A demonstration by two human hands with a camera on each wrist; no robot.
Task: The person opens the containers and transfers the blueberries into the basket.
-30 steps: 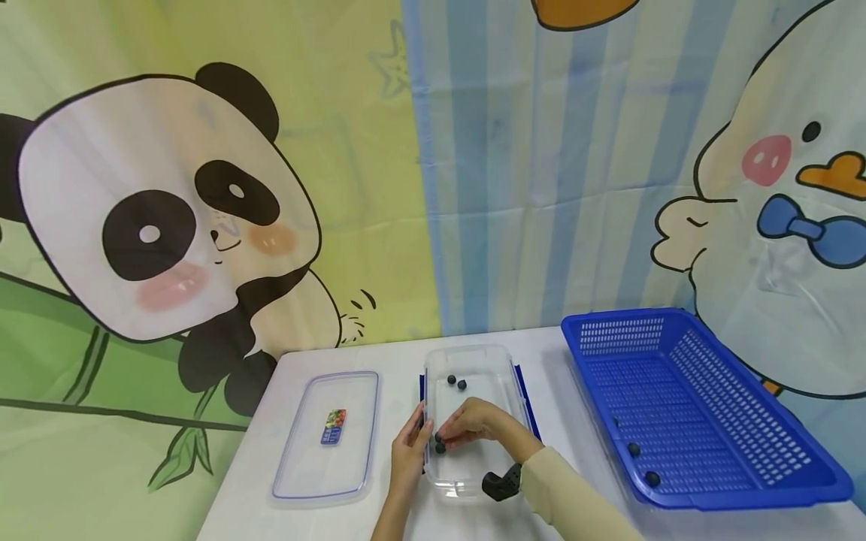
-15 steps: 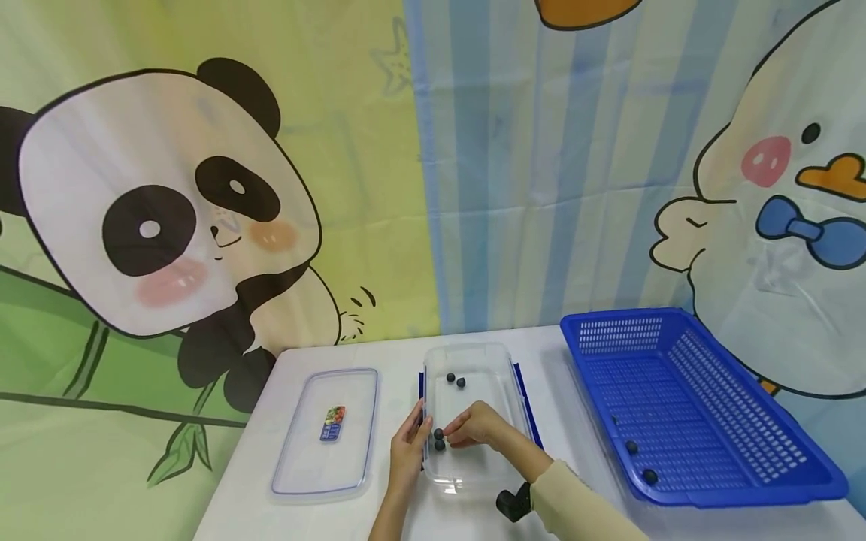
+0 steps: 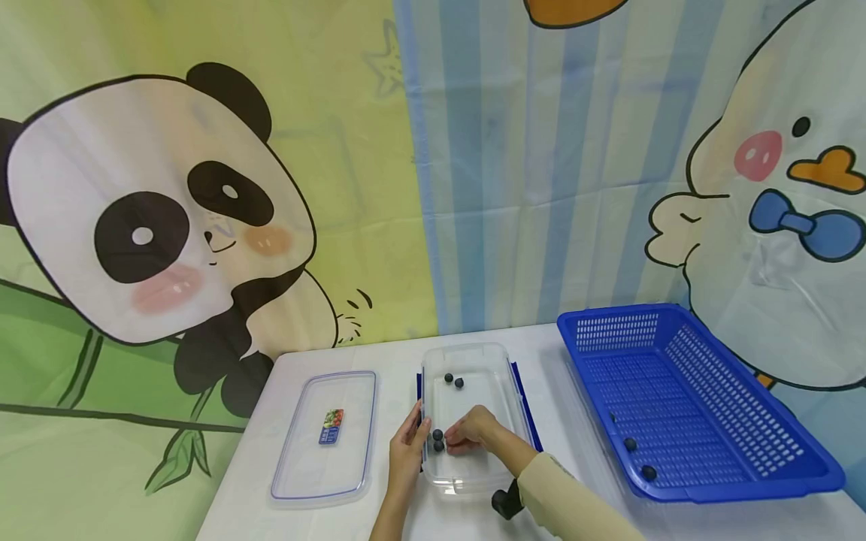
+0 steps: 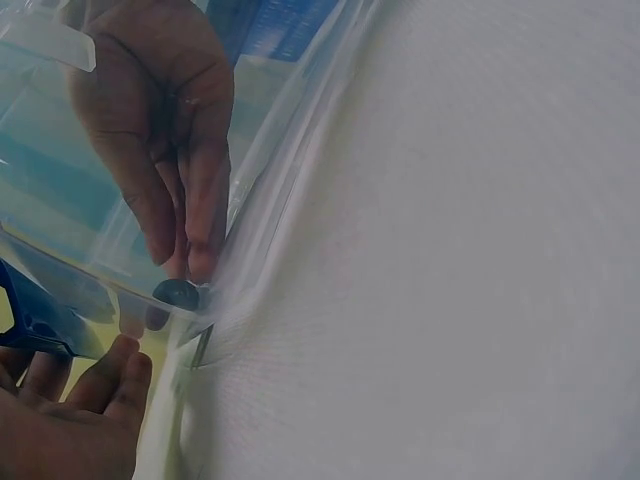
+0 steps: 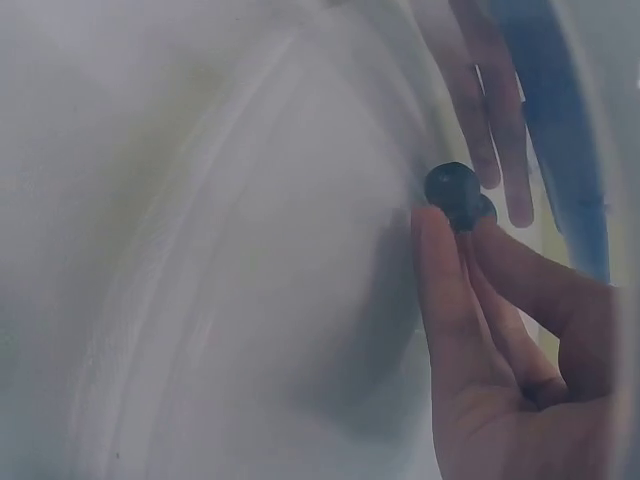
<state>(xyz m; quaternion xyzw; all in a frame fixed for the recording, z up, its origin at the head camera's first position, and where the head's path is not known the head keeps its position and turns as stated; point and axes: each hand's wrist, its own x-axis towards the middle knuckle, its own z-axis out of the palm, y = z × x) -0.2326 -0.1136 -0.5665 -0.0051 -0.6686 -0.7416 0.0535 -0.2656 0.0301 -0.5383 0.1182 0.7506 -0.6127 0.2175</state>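
Note:
A clear plastic food container (image 3: 476,466) with blue side clips stands on the white table. Inside, two dark round fruits that look like blueberries (image 3: 437,435) sit together by the left wall, and two more blueberries (image 3: 459,383) lie towards the far end. My right hand (image 3: 471,430) reaches in, its fingertips bunched beside the near pair. In the right wrist view the fingertips touch or almost touch a blueberry (image 5: 453,186), with another partly hidden behind. My left hand (image 3: 406,451) rests against the outside of the left wall, fingers extended.
A clear lid (image 3: 325,473) with a blue rim and a fruit label lies on the table at left. The blue plastic basket (image 3: 704,421) at right holds a few blueberries (image 3: 649,472). A printed curtain hangs behind the table.
The right fingers covered the near blueberries at first, then drew slightly away to the right. Now they sit close beside them again. The left hand stays at the wall.

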